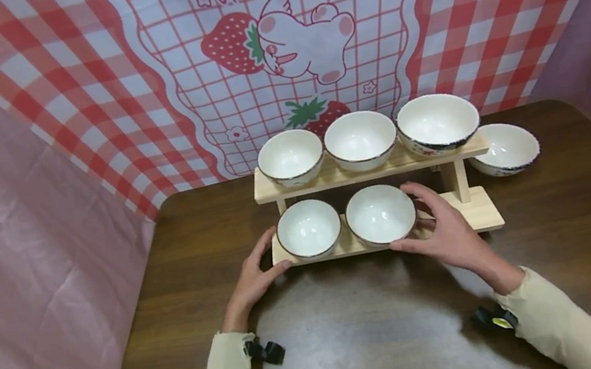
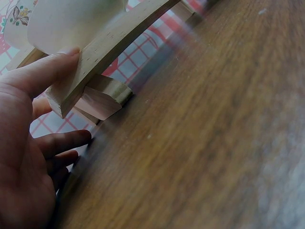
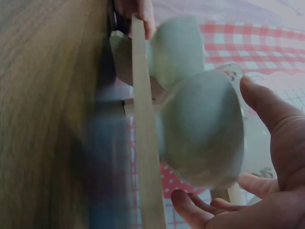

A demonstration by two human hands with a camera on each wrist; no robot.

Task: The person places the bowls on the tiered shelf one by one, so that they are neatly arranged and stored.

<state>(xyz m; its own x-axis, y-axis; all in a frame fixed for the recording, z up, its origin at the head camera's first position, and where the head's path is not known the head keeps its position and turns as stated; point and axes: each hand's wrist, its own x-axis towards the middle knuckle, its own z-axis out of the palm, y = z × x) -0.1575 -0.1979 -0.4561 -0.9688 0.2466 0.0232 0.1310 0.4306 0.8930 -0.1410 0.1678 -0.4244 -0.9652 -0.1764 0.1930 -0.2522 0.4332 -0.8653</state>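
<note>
A two-tier wooden rack (image 1: 484, 208) carries white bowls with dark rims. On its lower board, a left bowl (image 1: 309, 228) and a right bowl (image 1: 380, 214) stand side by side. My left hand (image 1: 252, 278) grips the left end of that board (image 2: 102, 55), thumb along the edge beside the left bowl and other fingers spread past the end. The right hand (image 1: 446, 230) holds the right bowl from its right side, with the thumb at the front of the rim and fingers curved around the back. In the right wrist view, this bowl (image 3: 205, 129) hides part of the left one.
Three bowls line the upper board (image 1: 330, 181): a left one (image 1: 290, 155), a middle one (image 1: 361, 140) and a larger patterned one (image 1: 437, 122). Another patterned bowl (image 1: 505, 147) sits on the brown table (image 1: 359, 345), behind the rack's right end. A checked cloth (image 1: 185, 98) hangs behind.
</note>
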